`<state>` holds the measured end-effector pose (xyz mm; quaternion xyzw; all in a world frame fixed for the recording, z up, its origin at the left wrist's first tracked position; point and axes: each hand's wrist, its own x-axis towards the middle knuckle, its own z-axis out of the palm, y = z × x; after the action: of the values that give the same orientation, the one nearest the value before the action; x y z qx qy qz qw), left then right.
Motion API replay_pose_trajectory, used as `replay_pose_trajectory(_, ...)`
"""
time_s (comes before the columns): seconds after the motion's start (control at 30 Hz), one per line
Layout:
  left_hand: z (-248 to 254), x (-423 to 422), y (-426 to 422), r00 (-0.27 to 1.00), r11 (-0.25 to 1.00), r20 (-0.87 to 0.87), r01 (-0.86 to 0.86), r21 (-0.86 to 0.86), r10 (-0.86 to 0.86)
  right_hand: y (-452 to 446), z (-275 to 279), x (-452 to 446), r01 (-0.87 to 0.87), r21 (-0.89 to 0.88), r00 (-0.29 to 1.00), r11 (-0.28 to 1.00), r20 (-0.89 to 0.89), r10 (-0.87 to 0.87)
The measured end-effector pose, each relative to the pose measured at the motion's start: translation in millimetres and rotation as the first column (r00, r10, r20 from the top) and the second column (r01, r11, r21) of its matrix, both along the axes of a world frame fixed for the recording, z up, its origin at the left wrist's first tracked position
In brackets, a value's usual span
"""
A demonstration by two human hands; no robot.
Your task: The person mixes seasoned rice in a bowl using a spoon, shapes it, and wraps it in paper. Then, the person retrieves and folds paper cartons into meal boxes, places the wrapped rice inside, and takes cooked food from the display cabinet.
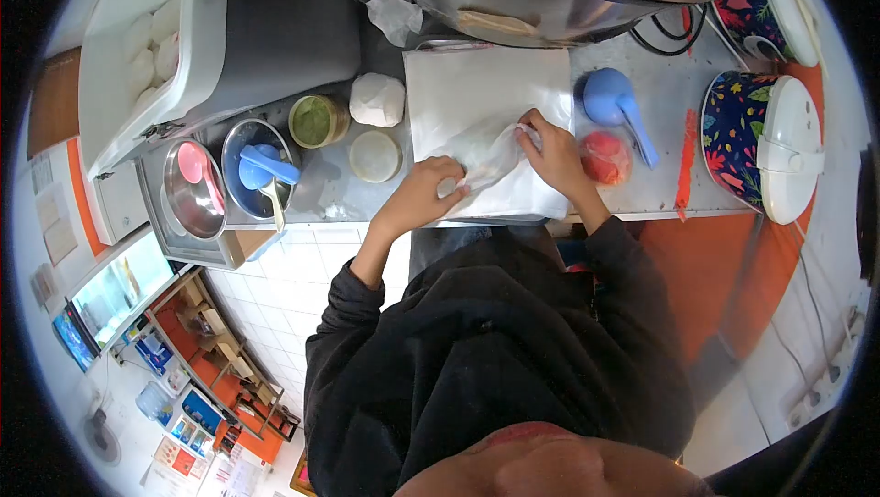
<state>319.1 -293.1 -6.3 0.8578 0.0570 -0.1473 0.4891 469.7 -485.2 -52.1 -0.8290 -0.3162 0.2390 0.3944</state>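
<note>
A thin translucent plastic bag (495,156) lies crumpled between my hands, over a stack of white sheets (477,84) on the metal counter. My left hand (426,190) pinches the bag's lower left end, thumb and fingers pressed together. On the other side, my right hand (553,156) pinches the bag's upper right end between thumb and fingers. Just right of my right hand sits a red and orange bundle in clear plastic (605,158). A blue scoop (612,98) rests above that bundle, its handle pointing down to the right.
Left of the sheets stand a white wrapped lump (377,100), a pale round lid (374,157), a jar of green powder (313,121) and metal bowls (194,208) holding scoops. Floral containers (733,139) stand at right. A large steel appliance (513,2) borders the back.
</note>
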Motion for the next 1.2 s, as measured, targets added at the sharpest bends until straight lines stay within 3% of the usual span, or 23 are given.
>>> replay_pose_trajectory(0.1,0,-7,0,0.988,0.994,-0.107,-0.108,0.019,0.110,0,-6,-7,0.050,-0.055,0.995,0.997,0.087,-0.046)
replay_pose_trajectory(0.17,-8,-13,-5,0.991,0.961,0.119,0.024,0.276,-0.059,2,-8,-10,0.077,-0.106,0.988,0.991,0.141,-0.061)
replay_pose_trajectory(0.2,-7,-14,-4,0.991,0.961,0.119,0.019,0.274,-0.054,3,-9,-11,0.071,-0.108,0.989,0.992,0.140,-0.056)
replay_pose_trajectory(0.27,-2,-10,0,0.978,0.998,-0.207,0.043,0.055,-0.030,4,-11,-11,0.086,-0.124,0.988,0.989,0.139,-0.069)
replay_pose_trajectory(0.4,-1,-5,8,0.957,0.991,-0.257,-0.127,0.033,0.131,4,-21,-13,0.104,-0.083,0.966,0.991,0.246,-0.080)
replay_pose_trajectory(0.47,-12,-15,2,0.998,0.996,0.045,-0.044,0.084,0.040,5,-22,-13,0.097,-0.102,0.958,0.990,0.281,-0.065)
replay_pose_trajectory(0.6,-24,-15,-3,0.955,0.967,0.154,-0.255,-0.001,0.252,4,-27,-14,0.097,-0.121,0.968,0.988,0.243,-0.065)
replay_pose_trajectory(0.67,-10,-7,-3,0.867,0.901,-0.263,-0.434,0.019,0.423,2,-30,-13,0.057,-0.047,0.952,0.997,0.303,-0.041)
replay_pose_trajectory(0.7,-17,-9,-7,0.867,0.900,-0.262,-0.436,0.018,0.425,3,-29,-13,0.056,-0.047,0.952,0.997,0.304,-0.039)
replay_pose_trajectory(0.77,-32,-14,-19,0.884,0.854,-0.049,-0.432,0.291,0.464,4,-26,-15,0.077,-0.064,0.947,0.995,0.316,-0.053)
replay_pose_trajectory(0.8,-34,-12,-25,0.884,0.854,-0.051,-0.432,0.289,0.464,4,-28,-16,0.077,-0.066,0.947,0.995,0.315,-0.053)
replay_pose_trajectory(0.87,-34,-8,-37,0.909,0.758,-0.065,-0.301,0.579,0.411,7,-29,-17,0.091,-0.047,0.948,0.995,0.310,-0.072)
replay_pose_trajectory(0.9,-39,-8,-40,0.908,0.757,-0.064,-0.304,0.578,0.413,10,-25,-16,0.088,-0.048,0.948,0.995,0.311,-0.069)
replay_pose_trajectory(0.97,-52,-8,-43,0.842,0.627,0.211,-0.515,0.584,0.496,19,-12,-13,0.145,-0.100,0.952,0.984,0.286,-0.112)
replay_pose_trajectory(1.0,-46,-3,-42,0.843,0.630,0.210,-0.514,0.582,0.495,22,-3,-8,0.147,-0.103,0.951,0.984,0.286,-0.112)
replay_pose_trajectory(1.07,-32,5,-36,0.780,0.479,0.331,-0.599,0.642,0.531,30,9,4,0.045,-0.247,0.876,0.968,0.476,0.081)
replay_pose_trajectory(1.1,-32,3,-33,0.779,0.476,0.332,-0.599,0.643,0.531,32,7,6,0.044,-0.244,0.875,0.969,0.477,0.081)
replay_pose_trajectory(1.17,-33,-2,-28,0.872,0.637,0.245,-0.479,0.604,0.423,35,1,13,-0.065,-0.278,0.853,0.958,0.484,0.199)
replay_pose_trajectory(1.2,-35,-3,-28,0.871,0.634,0.249,-0.482,0.605,0.424,34,-7,15,-0.067,-0.274,0.851,0.959,0.487,0.198)
